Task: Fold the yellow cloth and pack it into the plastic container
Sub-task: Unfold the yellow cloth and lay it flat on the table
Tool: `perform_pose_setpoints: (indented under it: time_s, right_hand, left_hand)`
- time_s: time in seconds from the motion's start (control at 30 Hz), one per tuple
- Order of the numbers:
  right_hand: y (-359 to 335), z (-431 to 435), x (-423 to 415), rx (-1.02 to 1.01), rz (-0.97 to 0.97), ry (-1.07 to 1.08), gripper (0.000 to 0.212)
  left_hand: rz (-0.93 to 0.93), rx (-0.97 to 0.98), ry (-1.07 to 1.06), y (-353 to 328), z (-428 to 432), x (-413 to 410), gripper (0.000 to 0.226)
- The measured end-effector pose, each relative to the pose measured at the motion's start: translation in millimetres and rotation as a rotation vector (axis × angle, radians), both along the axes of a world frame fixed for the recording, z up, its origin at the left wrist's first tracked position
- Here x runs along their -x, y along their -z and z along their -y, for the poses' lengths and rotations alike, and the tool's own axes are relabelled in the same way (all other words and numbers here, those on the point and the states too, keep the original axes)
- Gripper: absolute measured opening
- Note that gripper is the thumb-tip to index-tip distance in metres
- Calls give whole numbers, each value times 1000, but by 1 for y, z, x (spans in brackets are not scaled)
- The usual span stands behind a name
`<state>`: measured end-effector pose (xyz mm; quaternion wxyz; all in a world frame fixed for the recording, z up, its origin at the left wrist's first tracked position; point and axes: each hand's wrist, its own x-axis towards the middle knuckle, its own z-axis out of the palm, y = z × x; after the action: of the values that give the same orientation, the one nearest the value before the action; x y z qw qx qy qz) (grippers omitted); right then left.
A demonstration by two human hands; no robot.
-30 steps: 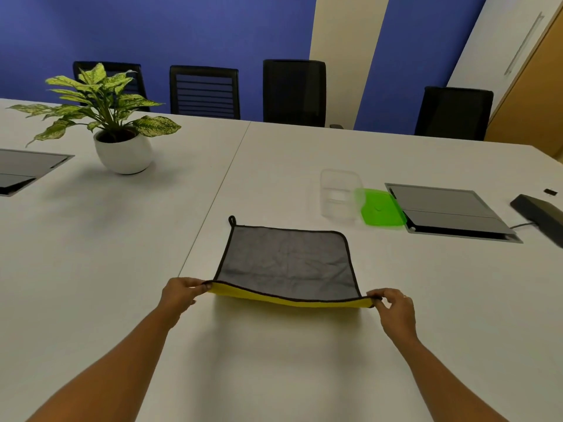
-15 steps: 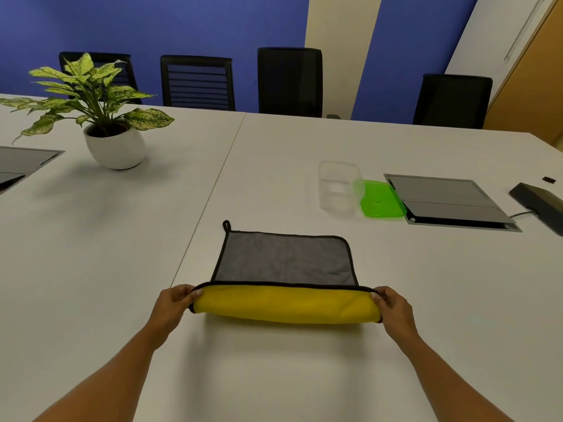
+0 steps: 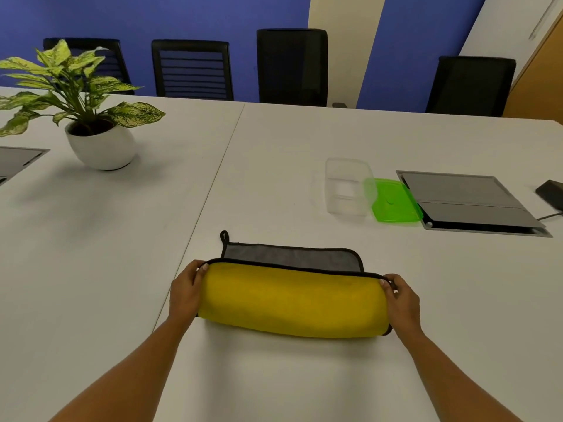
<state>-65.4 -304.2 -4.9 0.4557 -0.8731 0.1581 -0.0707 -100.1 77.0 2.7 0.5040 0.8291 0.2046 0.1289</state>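
Observation:
The yellow cloth (image 3: 292, 301), grey on its other side with a black hem and a small loop at its far left corner, lies on the white table (image 3: 274, 162) in front of me. Its near half is turned over away from me, so the yellow side faces up and a grey strip shows beyond. My left hand (image 3: 185, 292) pinches the left corner of the turned edge. My right hand (image 3: 400, 300) pinches the right corner. The clear plastic container (image 3: 348, 187) stands open and empty farther off to the right, its green lid (image 3: 394, 201) lying beside it.
A potted plant (image 3: 97, 138) in a white pot stands at the far left. A grey cable hatch (image 3: 469, 202) is set into the table right of the lid, with a black device (image 3: 551, 190) beyond it. Another hatch (image 3: 15, 159) shows at the left edge. Black chairs (image 3: 292, 67) line the far side.
Both hands have carried the cloth's near edge up and away from me. The yellow side now covers most of the grey, and the fold has grown wider.

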Motion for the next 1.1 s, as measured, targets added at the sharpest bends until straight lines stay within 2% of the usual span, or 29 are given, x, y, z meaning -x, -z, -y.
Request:
perform_pose_setpoints:
  time_s: [0.17, 0.57, 0.83, 1.1]
  right_hand:
    - [15, -7, -38, 65, -1, 40, 25]
    - [52, -15, -101, 173, -58, 28, 24]
    - [71, -19, -117, 225, -82, -8, 23]
    - [79, -22, -128, 278, -94, 21, 24]
  left_hand:
    - [-17, -162, -6, 18, 0, -45, 26]
    - [-167, -284, -4, 61, -5, -106, 33]
    - [-252, -338, -17, 80, -8, -113, 33]
    - [-254, -309, -27, 86, -8, -120, 32]
